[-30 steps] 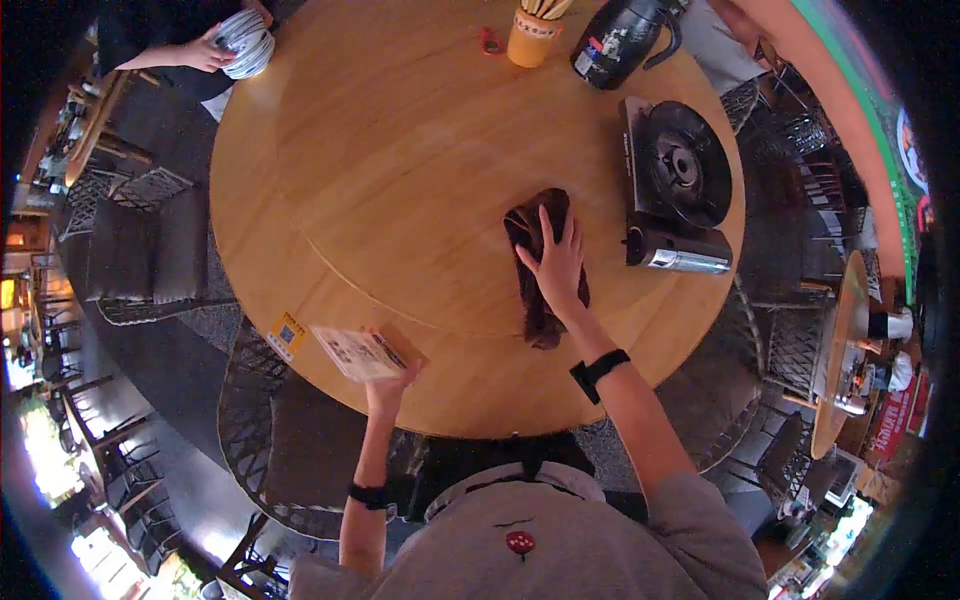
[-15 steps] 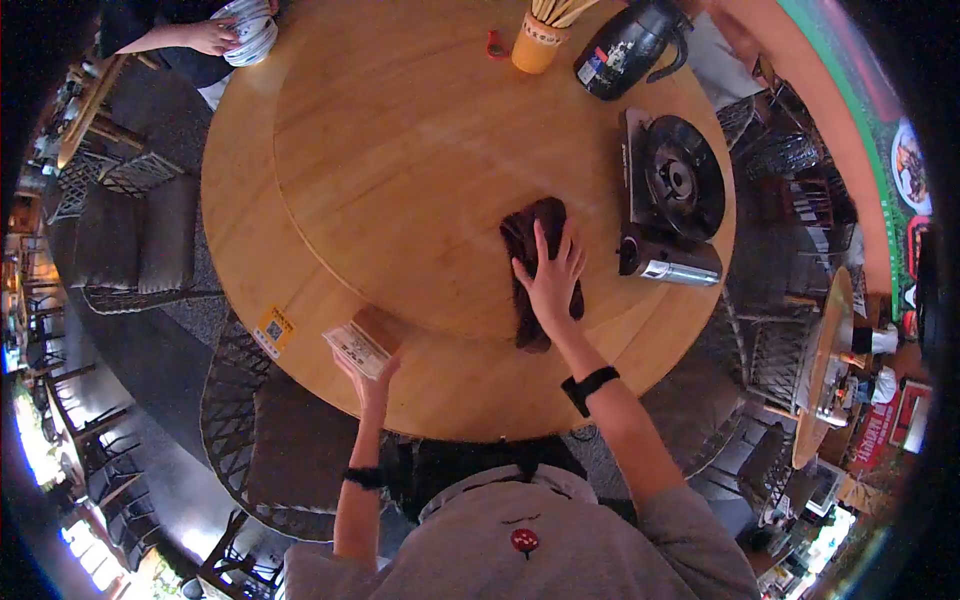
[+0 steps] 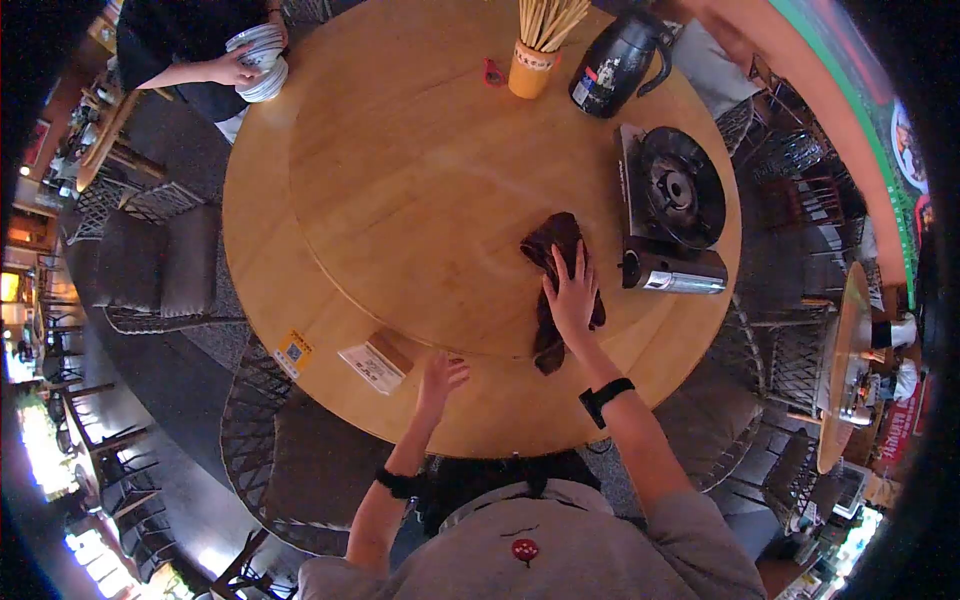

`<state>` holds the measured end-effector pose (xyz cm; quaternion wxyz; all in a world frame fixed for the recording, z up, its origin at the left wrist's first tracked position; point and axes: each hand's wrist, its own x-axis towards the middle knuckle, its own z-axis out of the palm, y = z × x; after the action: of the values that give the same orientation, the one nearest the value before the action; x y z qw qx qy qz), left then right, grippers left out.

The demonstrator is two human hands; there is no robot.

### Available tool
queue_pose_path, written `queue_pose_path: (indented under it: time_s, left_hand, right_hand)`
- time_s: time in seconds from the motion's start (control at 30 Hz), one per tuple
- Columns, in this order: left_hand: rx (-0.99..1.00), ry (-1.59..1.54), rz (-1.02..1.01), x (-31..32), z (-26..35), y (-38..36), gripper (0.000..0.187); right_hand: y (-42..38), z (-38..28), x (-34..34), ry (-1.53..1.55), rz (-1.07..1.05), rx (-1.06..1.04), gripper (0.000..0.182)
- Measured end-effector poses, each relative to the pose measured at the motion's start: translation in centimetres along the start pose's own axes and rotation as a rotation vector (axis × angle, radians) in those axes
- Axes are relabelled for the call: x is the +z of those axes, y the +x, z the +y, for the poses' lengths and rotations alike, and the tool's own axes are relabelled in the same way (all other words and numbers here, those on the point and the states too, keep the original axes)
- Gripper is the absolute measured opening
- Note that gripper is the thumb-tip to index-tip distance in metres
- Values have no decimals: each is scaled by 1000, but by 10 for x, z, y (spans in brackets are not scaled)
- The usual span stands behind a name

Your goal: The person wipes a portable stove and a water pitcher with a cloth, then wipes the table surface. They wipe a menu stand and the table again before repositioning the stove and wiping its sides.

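Observation:
On the round wooden table (image 3: 430,230) lies a dark brown cloth (image 3: 550,240), bunched lengthwise. My right hand (image 3: 572,300) rests flat on the cloth with its fingers spread. My left hand (image 3: 440,383) is over the near part of the table, its fingers apart and nothing in them. Just left of it a small wooden block with a white printed card (image 3: 372,368) stands on the tabletop. A yellow sticker with a code (image 3: 293,354) is near the table's left front edge. To the right of the cloth is a portable gas stove (image 3: 675,190).
An orange holder of chopsticks (image 3: 532,72), a small red item (image 3: 494,73) and a black thermos jug (image 3: 615,68) stand at the far side. At the far left another person's hand (image 3: 232,70) holds stacked dishes (image 3: 262,62). Chairs (image 3: 165,260) surround the table.
My left hand has let go of the card block and moved right. The cloth has shifted slightly right and changed shape under my right hand. The other person's dishes show more fully.

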<state>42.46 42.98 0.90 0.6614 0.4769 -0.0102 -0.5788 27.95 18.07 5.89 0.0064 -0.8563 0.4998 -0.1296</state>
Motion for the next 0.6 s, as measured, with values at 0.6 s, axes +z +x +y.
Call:
queue_pose_path:
  time_s: [0.6]
  left_hand:
    - [-621, 604, 38, -40, 39, -30, 29]
  right_hand:
    - [-140, -5, -28, 353, -380, -804, 45]
